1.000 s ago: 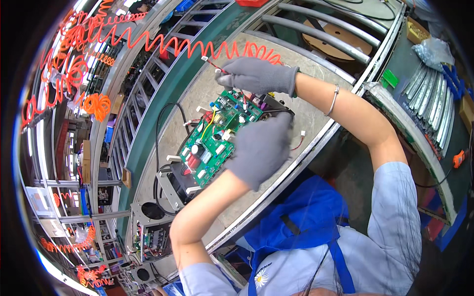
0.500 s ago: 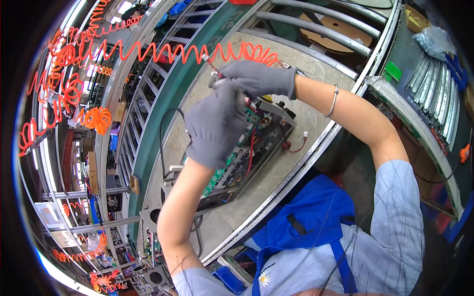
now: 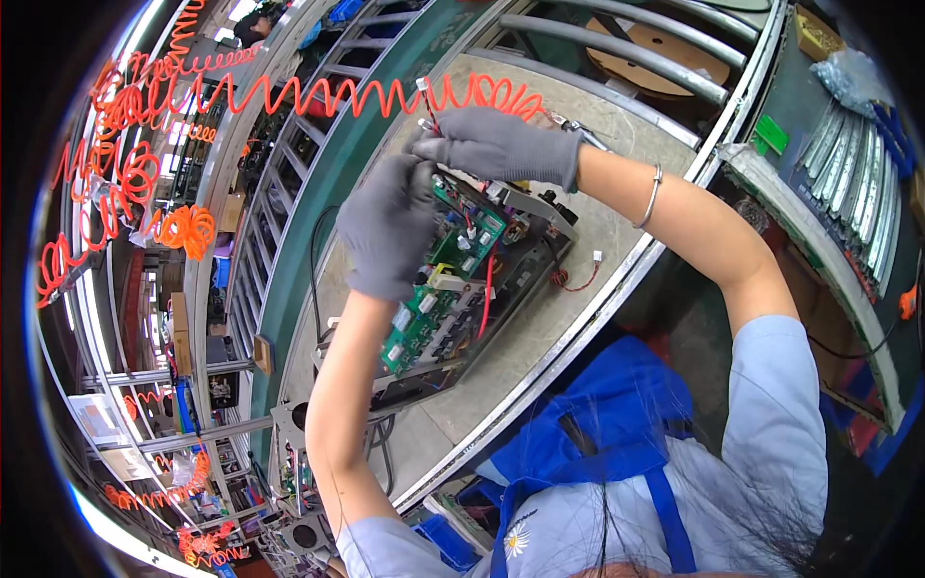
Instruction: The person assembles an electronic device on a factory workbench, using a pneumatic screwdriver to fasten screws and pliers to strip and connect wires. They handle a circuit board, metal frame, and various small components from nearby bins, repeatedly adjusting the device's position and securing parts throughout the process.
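My right hand [image 3: 501,146], in a grey glove, pinches a thin red-and-black wire lead [image 3: 433,120]; its white plug [image 3: 422,85] sticks up beyond the fingers. Beside it my left hand [image 3: 387,226], also gloved, is closed with its fingertips almost touching the right ones; whatever they grip is hidden. Below both hands lies a metal chassis [image 3: 453,371] carrying green circuit boards [image 3: 409,332] with connectors and dark components. A loose red wire [image 3: 488,294] crosses the boards. To the right, another short lead [image 3: 578,286] with a white plug hangs out onto the bench.
The chassis rests on a grey bench top [image 3: 554,328] with a metal edge. Red coiled air hoses [image 3: 332,99] stretch across the far left, one reaching a metal fitting [image 3: 583,133] behind my right wrist. Metal rollers [image 3: 617,53] lie beyond; metal strips [image 3: 848,183] are stacked at right.
My left hand has moved left and slightly up, uncovering more of the green boards. The plug on the lead now stands higher and farther right; my right hand has shifted slightly.
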A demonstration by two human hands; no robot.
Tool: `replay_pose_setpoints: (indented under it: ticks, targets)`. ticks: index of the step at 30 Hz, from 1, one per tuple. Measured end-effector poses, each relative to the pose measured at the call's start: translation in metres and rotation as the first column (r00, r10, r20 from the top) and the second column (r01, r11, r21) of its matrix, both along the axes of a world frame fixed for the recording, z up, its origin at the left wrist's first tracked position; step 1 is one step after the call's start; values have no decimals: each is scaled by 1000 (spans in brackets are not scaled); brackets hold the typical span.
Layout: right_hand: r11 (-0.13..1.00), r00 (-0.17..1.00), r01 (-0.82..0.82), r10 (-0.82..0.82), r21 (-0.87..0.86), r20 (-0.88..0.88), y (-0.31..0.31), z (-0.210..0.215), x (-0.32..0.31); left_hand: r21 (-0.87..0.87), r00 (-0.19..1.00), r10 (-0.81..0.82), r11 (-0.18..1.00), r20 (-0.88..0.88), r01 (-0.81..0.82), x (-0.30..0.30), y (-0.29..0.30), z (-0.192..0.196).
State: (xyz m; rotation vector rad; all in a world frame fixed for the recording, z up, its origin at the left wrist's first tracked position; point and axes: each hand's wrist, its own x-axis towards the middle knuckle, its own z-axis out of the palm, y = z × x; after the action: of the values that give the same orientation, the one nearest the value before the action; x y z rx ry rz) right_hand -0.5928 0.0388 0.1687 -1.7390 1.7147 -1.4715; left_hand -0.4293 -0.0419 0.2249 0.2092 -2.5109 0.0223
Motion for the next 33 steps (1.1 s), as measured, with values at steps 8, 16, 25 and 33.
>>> replay_pose_setpoints:
  ticks: [8, 16, 25, 33]
  targets:
    - [964, 1000, -10, 13, -266, 11, -36, -52, -20, -234, 977, -212, 949, 17, 210, -28, 13, 17]
    - [983, 989, 19, 9, -184, 149, 21, -15, -5, 392, 998, -4, 920, -58, 26, -28, -18, -4]
    - [922, 926, 376, -370, -94, 82, 86, -57, 52, 666, 986, -132, 728, -97, 163, -30, 31, 15]
    - [794, 803, 575, -594, -198, -50, 77, -48, 71, 548, 984, -169, 818, -60, 174, -16, 10, 13]
